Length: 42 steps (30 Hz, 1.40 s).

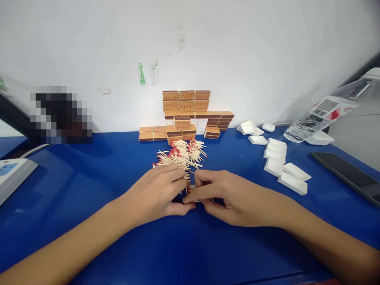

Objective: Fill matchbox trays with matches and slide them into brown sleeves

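A small white matchbox tray (198, 200) with red-tipped matches in it is held low over the blue table, largely hidden by my fingers. My right hand (228, 196) closes on it from the right, its index finger lying across the front. From the other side, my left hand (163, 188) is closed with bent fingers, its thumb against the tray's near left edge. Just beyond my hands spreads a loose pile of matches (181, 154) with red heads, partly covered by my left fingers.
Orange matchboxes (186, 106) are stacked against the wall behind the pile. On the right lie several white trays (274, 166), a dark phone (347, 172) and a tilted clear water bottle (322, 111). A white power strip (18, 178) sits at the left edge of the blue table (190, 249).
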Each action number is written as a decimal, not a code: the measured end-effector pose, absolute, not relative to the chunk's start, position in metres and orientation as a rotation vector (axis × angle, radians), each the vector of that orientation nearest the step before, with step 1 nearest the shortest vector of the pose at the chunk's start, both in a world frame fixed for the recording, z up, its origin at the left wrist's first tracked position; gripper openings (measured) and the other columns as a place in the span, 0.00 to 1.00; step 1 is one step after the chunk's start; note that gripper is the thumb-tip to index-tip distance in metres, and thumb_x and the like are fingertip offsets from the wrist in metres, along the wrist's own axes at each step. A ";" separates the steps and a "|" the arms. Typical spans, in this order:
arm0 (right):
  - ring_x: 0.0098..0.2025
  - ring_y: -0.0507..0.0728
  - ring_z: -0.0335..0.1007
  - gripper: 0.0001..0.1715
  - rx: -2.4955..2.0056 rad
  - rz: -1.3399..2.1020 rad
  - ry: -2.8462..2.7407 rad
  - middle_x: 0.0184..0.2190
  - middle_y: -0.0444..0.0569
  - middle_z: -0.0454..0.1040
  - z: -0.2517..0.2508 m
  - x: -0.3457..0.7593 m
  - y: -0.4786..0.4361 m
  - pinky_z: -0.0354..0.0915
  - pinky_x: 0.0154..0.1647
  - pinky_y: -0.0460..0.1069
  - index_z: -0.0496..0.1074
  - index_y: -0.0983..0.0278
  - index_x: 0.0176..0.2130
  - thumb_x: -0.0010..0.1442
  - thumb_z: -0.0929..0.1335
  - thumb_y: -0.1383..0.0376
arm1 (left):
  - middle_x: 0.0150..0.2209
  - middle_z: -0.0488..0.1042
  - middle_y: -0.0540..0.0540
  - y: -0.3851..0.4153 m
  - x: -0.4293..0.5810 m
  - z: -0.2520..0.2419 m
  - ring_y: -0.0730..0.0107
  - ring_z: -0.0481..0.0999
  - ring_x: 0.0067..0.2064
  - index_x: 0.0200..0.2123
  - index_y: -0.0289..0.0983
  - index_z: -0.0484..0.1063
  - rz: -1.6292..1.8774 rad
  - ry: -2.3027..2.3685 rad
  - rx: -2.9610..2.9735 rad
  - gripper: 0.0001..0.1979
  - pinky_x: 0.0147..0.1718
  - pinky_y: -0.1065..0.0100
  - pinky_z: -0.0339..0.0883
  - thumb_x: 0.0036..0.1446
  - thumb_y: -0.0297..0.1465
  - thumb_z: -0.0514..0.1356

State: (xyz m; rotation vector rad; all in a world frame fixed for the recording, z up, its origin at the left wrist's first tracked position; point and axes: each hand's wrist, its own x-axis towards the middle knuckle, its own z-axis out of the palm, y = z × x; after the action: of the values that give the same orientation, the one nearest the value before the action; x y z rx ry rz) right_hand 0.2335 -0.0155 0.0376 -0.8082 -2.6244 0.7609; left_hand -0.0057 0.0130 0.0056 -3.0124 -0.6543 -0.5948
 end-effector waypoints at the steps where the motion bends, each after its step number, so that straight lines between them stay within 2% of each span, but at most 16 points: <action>1: 0.35 0.52 0.67 0.19 -0.811 0.735 -2.616 0.39 0.47 0.71 0.038 0.234 -0.016 0.62 0.36 0.48 0.81 0.61 0.46 0.64 0.66 0.77 | 0.33 0.74 0.47 0.013 -0.005 0.005 0.62 0.75 0.37 0.35 0.36 0.75 -0.601 -0.652 -3.006 0.14 0.38 0.61 0.69 0.66 0.41 0.64; 5: 0.34 0.51 0.65 0.16 -0.812 0.713 -2.553 0.36 0.46 0.70 0.039 0.234 -0.015 0.61 0.35 0.47 0.81 0.64 0.45 0.65 0.66 0.76 | 0.33 0.72 0.48 0.013 -0.005 0.005 0.64 0.74 0.36 0.35 0.36 0.75 -0.616 -0.649 -2.982 0.14 0.36 0.61 0.68 0.65 0.42 0.64; 13: 0.33 0.51 0.67 0.16 -0.911 0.626 -2.568 0.34 0.45 0.72 0.035 0.240 -0.007 0.60 0.35 0.47 0.79 0.63 0.43 0.62 0.66 0.77 | 0.34 0.73 0.47 0.011 -0.006 0.006 0.63 0.73 0.36 0.37 0.34 0.76 -0.609 -0.628 -2.963 0.15 0.36 0.61 0.68 0.65 0.42 0.65; 21: 0.31 0.51 0.63 0.07 -1.006 0.542 -2.606 0.30 0.43 0.68 0.037 0.239 -0.010 0.57 0.32 0.47 0.75 0.65 0.32 0.61 0.68 0.74 | 0.34 0.73 0.47 0.010 -0.006 0.007 0.62 0.73 0.37 0.36 0.35 0.75 -0.607 -0.664 -2.966 0.15 0.37 0.60 0.69 0.64 0.42 0.65; 26: 0.31 0.51 0.63 0.08 -0.986 0.546 -2.590 0.30 0.42 0.67 0.038 0.240 -0.009 0.57 0.33 0.47 0.77 0.65 0.37 0.60 0.68 0.74 | 0.35 0.73 0.46 0.011 -0.005 0.008 0.62 0.74 0.38 0.37 0.35 0.75 -0.605 -0.660 -2.979 0.15 0.38 0.60 0.69 0.65 0.42 0.64; 30: 0.31 0.51 0.63 0.08 -0.998 0.532 -2.600 0.29 0.43 0.67 0.037 0.239 -0.008 0.57 0.32 0.47 0.75 0.65 0.33 0.62 0.67 0.74 | 0.34 0.73 0.46 0.011 -0.005 0.008 0.61 0.74 0.38 0.37 0.34 0.76 -0.604 -0.673 -2.977 0.15 0.39 0.59 0.70 0.65 0.42 0.64; 36: 0.29 0.51 0.62 0.06 -1.151 0.377 -2.540 0.27 0.41 0.68 0.042 0.253 0.000 0.56 0.31 0.48 0.75 0.63 0.34 0.59 0.69 0.73 | 0.35 0.74 0.46 0.011 -0.006 0.008 0.61 0.74 0.38 0.37 0.34 0.75 -0.588 -0.693 -2.976 0.15 0.40 0.59 0.70 0.65 0.42 0.64; 42: 0.35 0.52 0.68 0.10 -1.163 0.802 -2.703 0.38 0.45 0.73 0.048 0.266 0.008 0.61 0.34 0.47 0.77 0.59 0.42 0.63 0.68 0.72 | 0.34 0.73 0.46 0.010 -0.006 0.009 0.62 0.73 0.37 0.34 0.35 0.73 -0.587 -0.707 -2.969 0.15 0.40 0.60 0.70 0.64 0.42 0.65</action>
State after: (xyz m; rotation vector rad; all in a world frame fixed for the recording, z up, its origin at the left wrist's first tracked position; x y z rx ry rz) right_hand 0.2658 0.0082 0.0485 -1.1629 -2.7033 0.8016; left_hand -0.0064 0.0102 0.0089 -2.9692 -0.7068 -0.5869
